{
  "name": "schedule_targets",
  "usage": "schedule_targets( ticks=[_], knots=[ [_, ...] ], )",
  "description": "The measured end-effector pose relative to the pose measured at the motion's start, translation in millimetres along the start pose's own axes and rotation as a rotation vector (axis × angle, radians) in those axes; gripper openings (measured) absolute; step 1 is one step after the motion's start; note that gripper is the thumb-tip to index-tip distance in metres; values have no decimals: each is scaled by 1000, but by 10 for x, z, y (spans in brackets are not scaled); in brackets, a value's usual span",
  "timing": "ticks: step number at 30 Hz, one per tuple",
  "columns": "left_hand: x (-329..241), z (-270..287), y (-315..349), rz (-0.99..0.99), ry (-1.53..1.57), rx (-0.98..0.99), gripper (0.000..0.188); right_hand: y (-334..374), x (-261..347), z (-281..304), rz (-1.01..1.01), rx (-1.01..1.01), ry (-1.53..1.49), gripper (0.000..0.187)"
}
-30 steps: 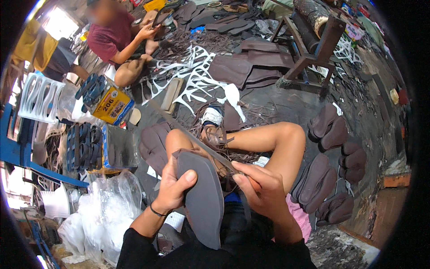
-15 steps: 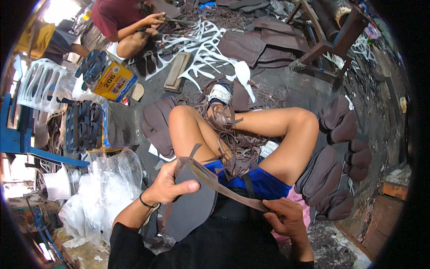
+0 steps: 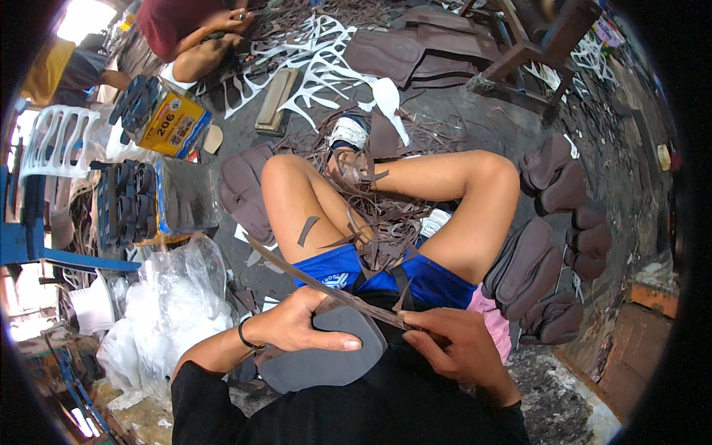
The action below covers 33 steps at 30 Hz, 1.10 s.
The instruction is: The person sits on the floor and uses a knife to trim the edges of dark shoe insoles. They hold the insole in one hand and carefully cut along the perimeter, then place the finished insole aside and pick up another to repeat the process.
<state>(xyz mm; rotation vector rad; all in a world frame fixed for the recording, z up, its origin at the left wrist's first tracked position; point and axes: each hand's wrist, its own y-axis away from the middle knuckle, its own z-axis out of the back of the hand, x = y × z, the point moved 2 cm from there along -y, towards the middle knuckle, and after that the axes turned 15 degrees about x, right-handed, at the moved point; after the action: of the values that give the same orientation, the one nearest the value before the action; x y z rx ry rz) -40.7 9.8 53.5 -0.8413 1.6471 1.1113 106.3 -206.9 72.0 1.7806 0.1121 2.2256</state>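
My left hand [image 3: 308,326] grips a grey shoe sole [image 3: 319,365] over my lap, its thumb flat on the upper face. In my right hand [image 3: 463,345] is a long, thin knife [image 3: 288,268], its fingers closed round the near end. The blade slants up to the left along the sole's far edge, its tip beyond my left hand. I cannot tell whether the edge touches the sole. A dark brown offcut [image 3: 307,231] lies on my left thigh. Many narrow brown trimmings [image 3: 389,233] are heaped between my legs.
Stacks of brown soles [image 3: 525,259] stand on my right, with another pile [image 3: 245,182] by my left knee. Clear plastic bags [image 3: 174,297] and a box of dark sandals [image 3: 174,122] are at left. White cut-out sheets [image 3: 319,67] lie ahead. A co-worker's arm [image 3: 196,41] shows far left.
The sole has turned and come lower and nearer to me. My right hand has moved left with the knife, whose blade now reaches further left. A brown offcut now lies on my thigh.
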Motion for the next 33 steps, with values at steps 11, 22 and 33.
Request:
schedule_targets(
  ticks=[11,22,33],
  knots=[
    [-31,21,65,-1,-46,-7,53,-148,42,39,-94,83,-127,26],
    [-466,757,-56,-652,446,-1071,32,-328,-441,303,119,-536,-521,37],
    [350,173,-1182,-602,1183,-652,29,334,-609,-80,-126,-619,205,31]
  ],
)
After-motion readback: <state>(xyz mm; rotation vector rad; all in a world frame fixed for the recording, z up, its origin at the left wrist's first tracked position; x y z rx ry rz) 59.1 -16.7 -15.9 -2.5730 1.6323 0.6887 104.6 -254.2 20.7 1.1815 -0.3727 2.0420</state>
